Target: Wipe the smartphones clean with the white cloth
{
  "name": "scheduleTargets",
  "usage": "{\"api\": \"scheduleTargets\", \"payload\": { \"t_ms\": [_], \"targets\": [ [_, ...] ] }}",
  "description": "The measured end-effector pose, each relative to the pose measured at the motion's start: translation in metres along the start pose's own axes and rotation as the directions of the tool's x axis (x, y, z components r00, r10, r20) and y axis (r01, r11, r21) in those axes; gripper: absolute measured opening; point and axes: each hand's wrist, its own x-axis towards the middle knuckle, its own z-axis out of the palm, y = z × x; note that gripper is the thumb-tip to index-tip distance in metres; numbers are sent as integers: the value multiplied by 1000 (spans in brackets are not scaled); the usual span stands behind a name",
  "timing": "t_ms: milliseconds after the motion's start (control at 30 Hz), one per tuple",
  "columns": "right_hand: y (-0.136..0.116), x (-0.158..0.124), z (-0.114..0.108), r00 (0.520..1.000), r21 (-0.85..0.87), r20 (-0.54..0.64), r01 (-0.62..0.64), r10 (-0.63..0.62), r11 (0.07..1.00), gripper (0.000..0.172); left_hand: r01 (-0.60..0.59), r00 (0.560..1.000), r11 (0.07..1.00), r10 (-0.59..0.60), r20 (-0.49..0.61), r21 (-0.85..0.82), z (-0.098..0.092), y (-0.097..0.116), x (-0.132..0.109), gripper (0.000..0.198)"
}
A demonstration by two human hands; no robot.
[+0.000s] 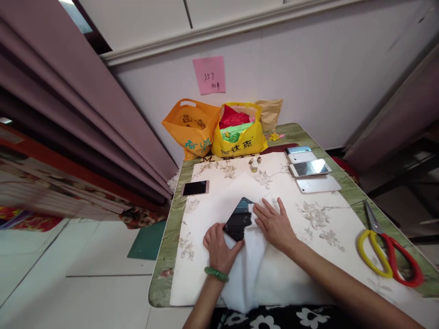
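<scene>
A black phone (pixel 237 221) lies at an angle on the table's pale floral cover, partly under a white cloth (pixel 253 260). My left hand (pixel 220 246), with a green bangle (pixel 216 274) at the wrist, grips the phone's lower left edge between thumb and fingers. My right hand (pixel 274 224) rests on the cloth at the phone's right side, fingers spread and fingertips pressing the cloth's edge. The cloth hangs down toward the table's front edge between my forearms.
A phone (pixel 195 188) lies at left; several phones (pixel 310 168) are at right. Scissors (pixel 377 228) sit on the right edge. An orange bag (pixel 192 125), yellow bag (pixel 240 141), brown pouch (pixel 270 114) and small bottle (pixel 254 165) stand toward the back.
</scene>
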Motion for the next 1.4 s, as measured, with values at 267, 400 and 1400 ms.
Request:
{"api": "scheduleTargets", "payload": {
  "t_ms": [267,400,1400],
  "targets": [
    [-16,-6,1,977,53,58,203,-206,978,40,-20,1000,1000,20,-13,-4,2,-2,0,59],
    [-14,-4,-1,1000,-37,-21,16,-17,999,39,-27,1000,1000,27,-16,3,2,-4,-1,61],
    [-29,-23,0,948,96,85,299,-307,949,45,-7,1000,1000,7,2,-7,0,-1,0,57]
  ]
}}
